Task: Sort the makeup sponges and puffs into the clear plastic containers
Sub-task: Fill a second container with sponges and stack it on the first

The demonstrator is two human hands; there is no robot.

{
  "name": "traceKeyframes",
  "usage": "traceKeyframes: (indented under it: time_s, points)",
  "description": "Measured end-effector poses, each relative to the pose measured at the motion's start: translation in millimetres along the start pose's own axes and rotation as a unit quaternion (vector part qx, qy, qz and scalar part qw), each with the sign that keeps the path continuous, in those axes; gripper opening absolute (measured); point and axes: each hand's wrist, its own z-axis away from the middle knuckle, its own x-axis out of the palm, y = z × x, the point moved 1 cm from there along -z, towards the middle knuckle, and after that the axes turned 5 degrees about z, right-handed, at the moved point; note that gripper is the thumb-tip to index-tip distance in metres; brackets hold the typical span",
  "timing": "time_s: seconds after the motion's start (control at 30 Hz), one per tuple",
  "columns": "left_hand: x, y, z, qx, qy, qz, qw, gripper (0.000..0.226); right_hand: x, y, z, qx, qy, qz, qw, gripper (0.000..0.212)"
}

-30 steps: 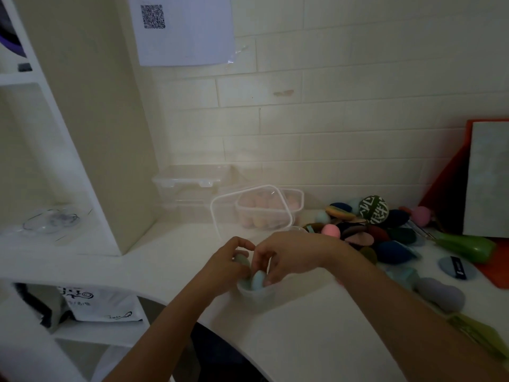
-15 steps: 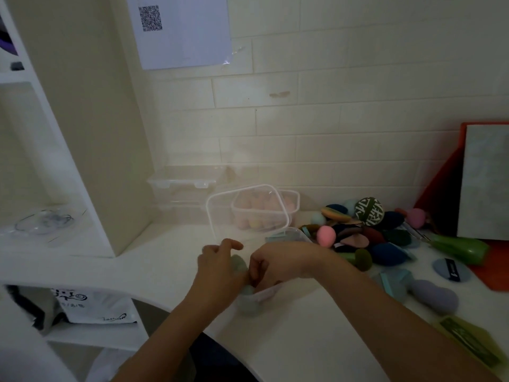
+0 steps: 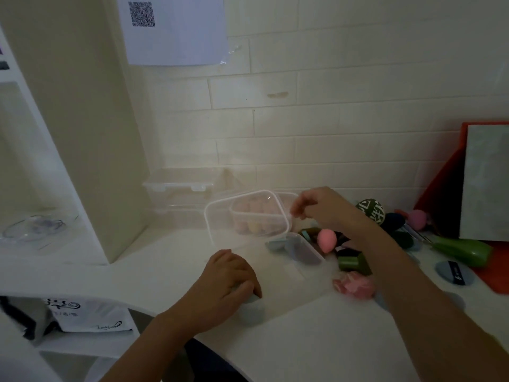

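The left grip clasps the small clear plastic tub of pale blue sponges on the white surface. Whether the right grip holds anything, I cannot tell. The pink teardrop foam sponge looks light and squashy: pinch its belly.

Pink sponge, green bottle, blue puff, white-patterned dark green puff.

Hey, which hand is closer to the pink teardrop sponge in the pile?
Right. The right hand hovers just behind the pink teardrop sponge; the left hand grips a small container nearer the desk's front edge, off to its left.
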Motion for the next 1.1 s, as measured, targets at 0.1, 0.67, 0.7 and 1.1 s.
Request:
traceKeyframes:
  time_s: [0.1,0.67,0.7,1.1]
  points:
    - [-3,0,0,0.015,-0.024,0.007,1.0,0.047,9,16,-13,0.038,-0.036,0.132,0.99,0.04]
    - [4,5,-17,-0.018,-0.036,-0.059,0.997,0.064,-9,54,-55,0.043,-0.04,0.187,0.981,0.024]
    - [4,5,-19,-0.019,-0.043,-0.059,0.997,0.064,-12,54,-52,0.041,-0.035,0.198,0.979,0.022]
    - [-6,5,-28,-0.028,-0.177,-0.043,0.983,0.036,-16,63,-40,0.056,-0.03,0.277,0.959,0.025]
